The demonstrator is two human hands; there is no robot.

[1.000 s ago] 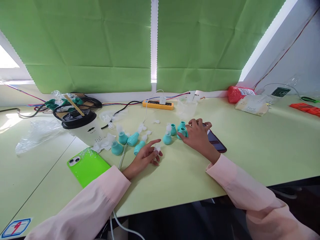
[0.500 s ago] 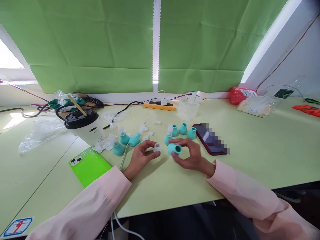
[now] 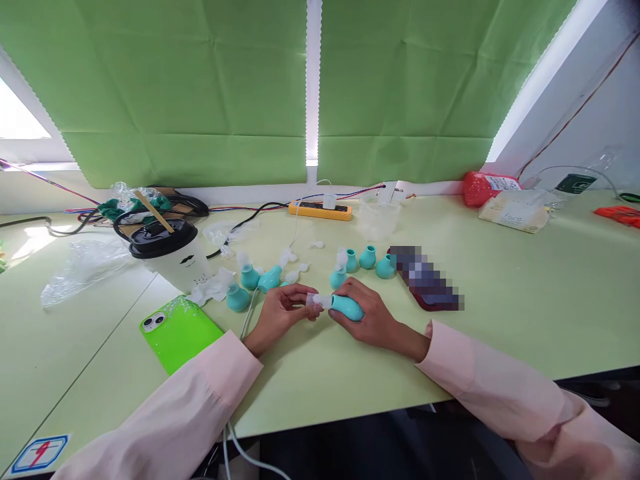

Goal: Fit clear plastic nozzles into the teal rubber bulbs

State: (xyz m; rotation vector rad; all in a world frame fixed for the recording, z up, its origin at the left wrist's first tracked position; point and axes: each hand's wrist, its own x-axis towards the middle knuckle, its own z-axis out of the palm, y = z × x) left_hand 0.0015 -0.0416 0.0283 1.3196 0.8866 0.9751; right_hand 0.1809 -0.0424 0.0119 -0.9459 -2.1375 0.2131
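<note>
My left hand [image 3: 285,313] pinches a small translucent plastic nozzle [image 3: 318,302] between thumb and fingers. In my right hand [image 3: 373,317] lies a teal rubber bulb [image 3: 347,307], its mouth turned left toward the nozzle. The nozzle's end meets the bulb's mouth; how far it goes in, I cannot tell. Just beyond, a teal bulb with a clear tip [image 3: 339,277] stands upright, near several open-mouthed bulbs [image 3: 368,257]. Left of my left hand are more teal bulbs [image 3: 237,298], one of them lying on its side [image 3: 271,279]. Loose translucent pieces [image 3: 291,275] lie behind it.
A green phone [image 3: 177,333] lies left of my left forearm, below a lidded cup [image 3: 170,260]. Another phone [image 3: 425,280] rests at right. Behind are an orange power strip [image 3: 320,211], a clear tub [image 3: 379,220] and a tissue pack [image 3: 515,212]. A white cable [image 3: 247,317] passes my left wrist.
My right hand has turned the bulb so its mouth faces left and brought it against the nozzle. My left hand has stayed nearly in place, with the nozzle now pointing right.
</note>
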